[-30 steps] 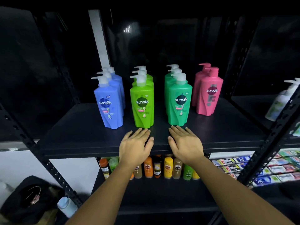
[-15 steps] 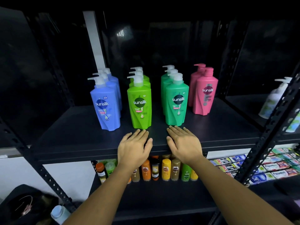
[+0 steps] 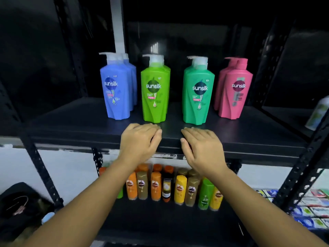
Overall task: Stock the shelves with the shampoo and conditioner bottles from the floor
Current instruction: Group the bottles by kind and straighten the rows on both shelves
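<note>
Four rows of pump bottles stand on the black shelf [image 3: 71, 122]: blue bottles [image 3: 116, 90], lime green bottles [image 3: 154, 91], teal green bottles [image 3: 198, 93] and pink bottles [image 3: 235, 88], each row running back from the front. My left hand [image 3: 140, 141] rests flat on the shelf's front edge just before the lime green row. My right hand [image 3: 201, 145] rests flat beside it, just before the teal row. Neither hand holds anything.
On the lower shelf stand several small bottles [image 3: 170, 186] in orange, brown, yellow and green. Black perforated uprights [image 3: 42, 175] frame the shelf. A pale bottle [image 3: 318, 113] stands on the shelf at right, above boxed goods [image 3: 313, 209]. A dark bag [image 3: 17, 204] lies at lower left.
The view has dropped and drawn closer, so the bottles look larger and more face-on. Both hands stay flat on the shelf's front edge, slightly pulled back.
</note>
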Demonstrator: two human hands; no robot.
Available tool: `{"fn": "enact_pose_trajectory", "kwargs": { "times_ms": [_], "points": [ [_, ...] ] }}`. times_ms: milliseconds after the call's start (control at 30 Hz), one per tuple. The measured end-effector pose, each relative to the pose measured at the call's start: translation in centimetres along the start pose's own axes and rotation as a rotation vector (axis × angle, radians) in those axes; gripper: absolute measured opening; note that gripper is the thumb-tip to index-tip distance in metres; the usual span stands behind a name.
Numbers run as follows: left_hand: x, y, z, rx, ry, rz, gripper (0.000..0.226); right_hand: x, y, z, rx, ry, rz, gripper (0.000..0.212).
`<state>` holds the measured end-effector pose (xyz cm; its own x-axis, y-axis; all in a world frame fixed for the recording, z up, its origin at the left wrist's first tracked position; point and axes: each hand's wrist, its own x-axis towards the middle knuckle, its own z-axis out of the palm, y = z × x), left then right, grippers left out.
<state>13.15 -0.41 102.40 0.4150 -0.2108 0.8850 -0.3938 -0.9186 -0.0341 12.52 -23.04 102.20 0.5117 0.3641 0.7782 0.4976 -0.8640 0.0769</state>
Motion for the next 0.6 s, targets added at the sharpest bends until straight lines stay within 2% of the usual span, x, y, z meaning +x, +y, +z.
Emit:
{"fn": "enact_pose_trajectory", "kwargs": {
  "times_ms": [133,200,233,300,433,533,600],
  "points": [
    [-4.5,2.3,0.4,-0.060,0.141,0.037,0.031,-5.4,0.7,0.8,0.123,0.152,-0.116,0.046],
    [-7.9,4.7,0.3,-0.109,0.155,-0.003,0.035,-8.8,0.5,1.4,0.215,0.139,-0.146,0.049],
    [-9.4,5.8,0.2,-0.130,0.124,-0.023,0.037,-10.2,0.3,1.8,0.243,0.082,-0.145,0.050],
    [-12.3,7.4,0.2,-0.119,0.004,-0.067,0.039,-13.2,0.1,2.8,0.278,-0.088,-0.130,0.051],
    [-17.8,8.9,0.2,-0.115,-0.343,-0.248,0.043,-17.3,-0.3,4.9,0.335,-0.446,-0.055,0.052],
    [-21.4,9.5,0.5,-0.143,-0.622,-0.394,0.048,-19.4,-0.7,6.5,0.398,-0.628,-0.006,0.041],
    [-23.5,9.1,1.2,-0.155,-0.798,-0.491,0.053,-20.6,-1.2,7.9,0.426,-0.716,0.009,0.041]
  ]
}}
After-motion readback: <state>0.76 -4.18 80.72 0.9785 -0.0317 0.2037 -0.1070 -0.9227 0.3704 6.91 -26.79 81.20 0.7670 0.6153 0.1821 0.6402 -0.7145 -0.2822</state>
